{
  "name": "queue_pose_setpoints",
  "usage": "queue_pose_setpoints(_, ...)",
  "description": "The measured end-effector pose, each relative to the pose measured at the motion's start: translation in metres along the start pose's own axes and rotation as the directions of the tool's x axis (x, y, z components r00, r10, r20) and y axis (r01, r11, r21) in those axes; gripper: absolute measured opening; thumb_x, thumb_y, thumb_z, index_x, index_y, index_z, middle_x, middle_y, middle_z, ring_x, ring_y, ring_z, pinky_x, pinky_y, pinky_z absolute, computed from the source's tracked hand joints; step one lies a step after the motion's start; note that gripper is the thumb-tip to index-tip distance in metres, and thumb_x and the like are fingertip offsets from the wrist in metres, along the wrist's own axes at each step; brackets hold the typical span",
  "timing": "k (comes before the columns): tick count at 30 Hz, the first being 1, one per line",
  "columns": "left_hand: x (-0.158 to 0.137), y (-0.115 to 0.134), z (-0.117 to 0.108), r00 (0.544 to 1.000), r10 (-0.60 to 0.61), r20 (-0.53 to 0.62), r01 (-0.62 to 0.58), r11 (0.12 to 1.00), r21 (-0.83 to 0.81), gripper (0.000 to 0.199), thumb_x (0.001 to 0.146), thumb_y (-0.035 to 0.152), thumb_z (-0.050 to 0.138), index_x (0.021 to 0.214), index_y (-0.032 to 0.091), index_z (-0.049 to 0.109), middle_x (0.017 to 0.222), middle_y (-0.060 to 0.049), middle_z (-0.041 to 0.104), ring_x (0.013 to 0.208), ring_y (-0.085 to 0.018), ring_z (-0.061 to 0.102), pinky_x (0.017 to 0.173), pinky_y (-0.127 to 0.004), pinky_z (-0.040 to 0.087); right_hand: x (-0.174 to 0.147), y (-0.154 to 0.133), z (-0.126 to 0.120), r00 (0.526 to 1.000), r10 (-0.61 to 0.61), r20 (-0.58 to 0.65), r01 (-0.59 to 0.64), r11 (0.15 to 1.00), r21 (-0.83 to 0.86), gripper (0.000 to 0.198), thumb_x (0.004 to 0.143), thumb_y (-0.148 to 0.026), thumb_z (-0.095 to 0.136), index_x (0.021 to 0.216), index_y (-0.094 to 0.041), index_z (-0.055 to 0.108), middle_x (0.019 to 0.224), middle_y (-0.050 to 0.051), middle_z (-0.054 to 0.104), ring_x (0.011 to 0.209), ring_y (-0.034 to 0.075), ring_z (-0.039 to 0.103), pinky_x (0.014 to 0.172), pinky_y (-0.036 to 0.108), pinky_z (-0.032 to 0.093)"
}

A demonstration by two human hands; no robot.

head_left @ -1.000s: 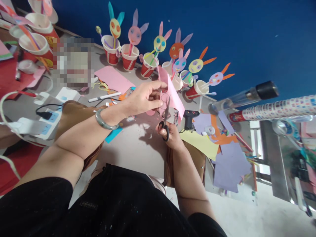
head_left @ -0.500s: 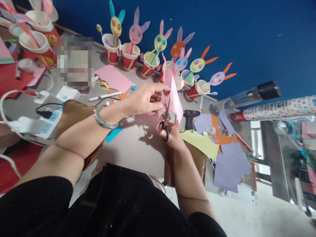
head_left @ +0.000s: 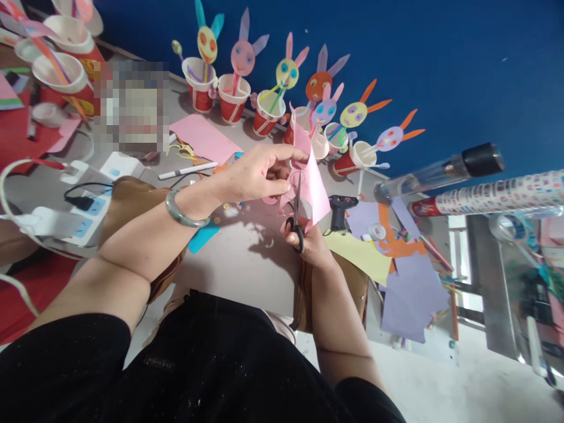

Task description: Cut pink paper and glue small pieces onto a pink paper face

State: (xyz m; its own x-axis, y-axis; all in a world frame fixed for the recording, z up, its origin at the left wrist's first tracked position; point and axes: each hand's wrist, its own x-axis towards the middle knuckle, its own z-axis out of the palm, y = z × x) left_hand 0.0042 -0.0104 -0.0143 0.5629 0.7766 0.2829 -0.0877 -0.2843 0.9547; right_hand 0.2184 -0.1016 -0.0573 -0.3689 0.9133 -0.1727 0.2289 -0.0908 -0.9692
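Observation:
My left hand, with a bangle on its wrist, pinches a sheet of pink paper held up over the table. Rounded pencil outlines show on the paper near the fingertips. My right hand grips a pair of black-handled scissors, its fingers in the loops. The blades point away from me and lie against the paper close to the drawn outlines; whether they are parted is hard to make out. Below the hands, small paper scraps and a blue piece of paper lie on the tabletop.
Red paper cups with paper rabbit heads line the blue wall. A black glue gun stands right of my hands, beside yellow paper and purple paper. On the left are a power strip, a marker and pink paper.
The pink paper has tilted and shifted slightly to the right. The scissors have turned a little more upright against it. My left hand keeps its pinch.

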Motion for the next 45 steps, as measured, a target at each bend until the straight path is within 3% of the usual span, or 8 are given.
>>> queue_pose_setpoints(15, 0.001, 0.006, 0.000, 0.998, -0.020, 0.057, 0.020, 1.000, 0.006, 0.046, 0.077, 0.006, 0.068, 0.120, 0.022, 0.072, 0.069, 0.004, 0.067, 0.059, -0.011, 0.061, 0.056, -0.025, 0.049, 0.000, 0.004, 0.001, 1.000, 0.018, -0.023, -0.017, 1.000, 0.016, 0.071, 0.060, -0.088, 0.079, 0.066, -0.021, 0.056, 0.059, -0.003, 0.047, 0.056, 0.011, 0.038, 0.054, 0.029, 0.029)
queue_pose_setpoints(22, 0.001, -0.002, 0.007, 0.999, -0.034, 0.011, 0.034, 0.999, -0.026, 0.043, 0.075, 0.010, 0.073, 0.116, 0.020, 0.073, 0.070, 0.003, 0.068, 0.057, -0.010, 0.062, 0.054, -0.024, 0.050, -0.001, 0.007, 0.002, 0.995, -0.071, -0.069, 0.068, 0.997, -0.035, 0.068, 0.067, -0.088, 0.075, 0.067, -0.023, 0.054, 0.065, 0.000, 0.054, 0.061, 0.014, 0.043, 0.060, 0.032, 0.034)
queue_pose_setpoints(33, 0.000, 0.000, 0.017, 1.000, -0.027, 0.002, 0.027, 0.995, -0.099, 0.023, 0.079, 0.014, 0.076, 0.100, 0.021, 0.071, 0.066, 0.004, 0.065, 0.058, -0.010, 0.062, 0.057, -0.025, 0.056, -0.002, 0.009, 0.005, 0.994, -0.071, -0.083, 0.074, 0.997, 0.022, 0.071, 0.066, -0.089, 0.075, 0.067, -0.022, 0.053, 0.064, -0.001, 0.054, 0.059, 0.013, 0.043, 0.058, 0.030, 0.034)
queue_pose_setpoints(45, 0.000, -0.001, 0.020, 0.997, -0.066, -0.027, 0.061, 0.988, -0.142, 0.027, 0.077, 0.011, 0.080, 0.100, 0.019, 0.070, 0.065, 0.004, 0.062, 0.056, -0.011, 0.062, 0.057, -0.026, 0.058, -0.004, 0.009, 0.007, 0.994, -0.067, -0.086, 0.070, 0.997, 0.032, 0.072, 0.067, -0.091, 0.072, 0.066, -0.021, 0.053, 0.065, -0.001, 0.055, 0.059, 0.012, 0.044, 0.057, 0.029, 0.035)
